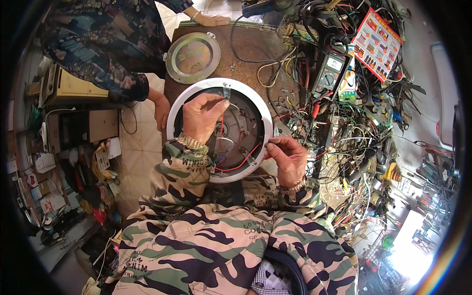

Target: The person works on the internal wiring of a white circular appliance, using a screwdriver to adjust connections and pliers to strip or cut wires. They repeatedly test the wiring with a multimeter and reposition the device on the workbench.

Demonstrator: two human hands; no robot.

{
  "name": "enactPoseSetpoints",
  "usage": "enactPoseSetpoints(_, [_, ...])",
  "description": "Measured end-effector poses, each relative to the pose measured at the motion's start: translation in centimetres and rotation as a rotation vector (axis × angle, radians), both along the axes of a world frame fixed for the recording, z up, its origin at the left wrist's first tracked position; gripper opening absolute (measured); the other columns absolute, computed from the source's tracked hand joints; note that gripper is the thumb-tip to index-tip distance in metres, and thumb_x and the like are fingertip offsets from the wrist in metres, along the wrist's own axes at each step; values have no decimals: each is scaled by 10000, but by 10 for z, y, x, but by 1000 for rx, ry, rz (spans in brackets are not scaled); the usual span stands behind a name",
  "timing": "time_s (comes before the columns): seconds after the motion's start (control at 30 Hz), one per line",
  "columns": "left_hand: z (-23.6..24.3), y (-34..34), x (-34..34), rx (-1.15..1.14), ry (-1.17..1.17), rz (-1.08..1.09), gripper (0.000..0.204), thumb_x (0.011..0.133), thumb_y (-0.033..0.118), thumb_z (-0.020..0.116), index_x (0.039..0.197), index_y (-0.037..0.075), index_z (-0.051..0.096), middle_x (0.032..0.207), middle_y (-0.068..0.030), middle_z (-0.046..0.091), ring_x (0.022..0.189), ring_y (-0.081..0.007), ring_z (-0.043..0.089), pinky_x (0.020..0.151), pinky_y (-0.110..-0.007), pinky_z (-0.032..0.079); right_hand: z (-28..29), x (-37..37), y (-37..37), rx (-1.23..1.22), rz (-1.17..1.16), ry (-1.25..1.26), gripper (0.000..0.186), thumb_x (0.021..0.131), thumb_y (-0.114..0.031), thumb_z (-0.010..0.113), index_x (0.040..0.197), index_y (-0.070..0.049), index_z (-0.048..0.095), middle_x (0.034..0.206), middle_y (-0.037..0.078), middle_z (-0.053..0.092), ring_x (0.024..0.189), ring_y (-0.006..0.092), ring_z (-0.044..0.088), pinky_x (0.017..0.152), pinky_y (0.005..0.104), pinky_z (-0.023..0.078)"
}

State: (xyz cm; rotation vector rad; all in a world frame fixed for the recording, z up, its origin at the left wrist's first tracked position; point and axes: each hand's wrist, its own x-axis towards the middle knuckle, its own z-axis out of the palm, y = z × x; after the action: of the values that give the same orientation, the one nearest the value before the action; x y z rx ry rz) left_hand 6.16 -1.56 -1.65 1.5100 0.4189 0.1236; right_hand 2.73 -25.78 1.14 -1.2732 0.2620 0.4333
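Note:
A round appliance housing with a white rim (173, 110) and a dark inside lies bottom up before me at the table's near edge. Red wires (238, 166) and a coiled part run within it, along with small metal fittings. Over its left side reaches my left hand (200, 118), thumb and forefinger pinched beside a metal bracket (226, 92) at the far rim; what sits between them is hidden. My right hand (287, 158) has thumb and fingers closed at the right rim. Beyond the housing lies a round metal cover plate (192, 57).
Another person's hand (162, 110) rests by the table's left edge, the other (212, 19) at its far edge. A multimeter (331, 73) with a red probe (315, 111) lies right. Tangled cables and parts (339, 162) crowd that side, under a red-bordered printed sheet (377, 44).

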Motion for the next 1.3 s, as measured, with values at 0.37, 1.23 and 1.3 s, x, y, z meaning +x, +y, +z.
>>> enactPoseSetpoints(0.37, [5, 1, -5, -102, 19, -91, 222, 966, 121, 679, 1118, -40, 688, 840, -12, 667, 676, -50, 556, 601, -198, 454, -1, -1, 1, -24, -6, -15, 178, 908, -33, 718, 1044, 67, 664, 870, 98, 706, 732, 146, 662, 699, 281, 547])
enactPoseSetpoints(1.23, [1, 3, -19, 834, -187, -298, 120, 811, 124, 760, 897, 47, 728, 798, -121, 674, 706, -267, 653, 623, -371, 506, -63, -13, -32, -123, -115, 65, 189, 890, -36, 689, 1034, 87, 679, 840, 98, 696, 677, 139, 641, 644, 281, 546])
enactPoseSetpoints(1.3, [3, 4, -18, 680, -95, -332, 144, 833, 126, 755, 929, 23, 728, 801, -103, 687, 694, -201, 645, 613, -336, 501, -61, -15, -32, -132, -118, 62, 187, 894, -36, 691, 1033, 88, 677, 842, 97, 692, 679, 141, 644, 652, 288, 554])
